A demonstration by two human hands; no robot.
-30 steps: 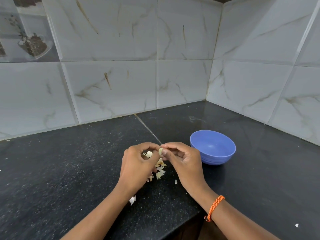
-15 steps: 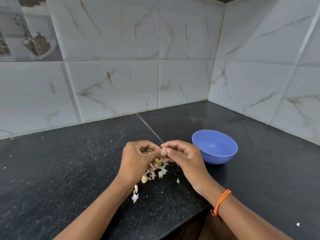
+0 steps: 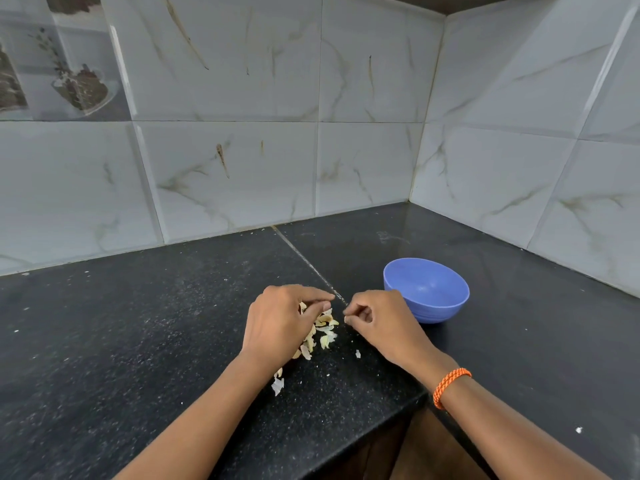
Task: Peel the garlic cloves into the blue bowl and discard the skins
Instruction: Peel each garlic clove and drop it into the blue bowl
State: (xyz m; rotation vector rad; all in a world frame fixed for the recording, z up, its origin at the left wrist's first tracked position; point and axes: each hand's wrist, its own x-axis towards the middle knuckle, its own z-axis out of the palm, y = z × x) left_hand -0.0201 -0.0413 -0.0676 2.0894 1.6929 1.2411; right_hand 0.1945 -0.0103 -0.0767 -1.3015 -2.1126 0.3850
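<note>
My left hand (image 3: 277, 327) hovers over a pile of pale garlic skins (image 3: 325, 329) on the black counter (image 3: 138, 323). Its fingers curl round a pale garlic clove (image 3: 302, 306) that only peeks out beneath them. My right hand (image 3: 381, 322), with an orange cord at the wrist, sits a little to the right, apart from the left. Its thumb and forefinger are pinched together, and nothing shows between them. The blue bowl (image 3: 440, 311) stands just behind and right of my right hand. The part of its inside that I can see looks empty.
Loose bits of skin lie near my left forearm (image 3: 277, 384), between my hands (image 3: 357, 354) and far right (image 3: 578, 430). Tiled walls meet in a corner behind the bowl. The counter's front edge cuts inward under my right forearm (image 3: 415, 401).
My hands were joined on one clove; now they have pulled apart, the left lower over the skin pile, the right drawn toward the bowl.
</note>
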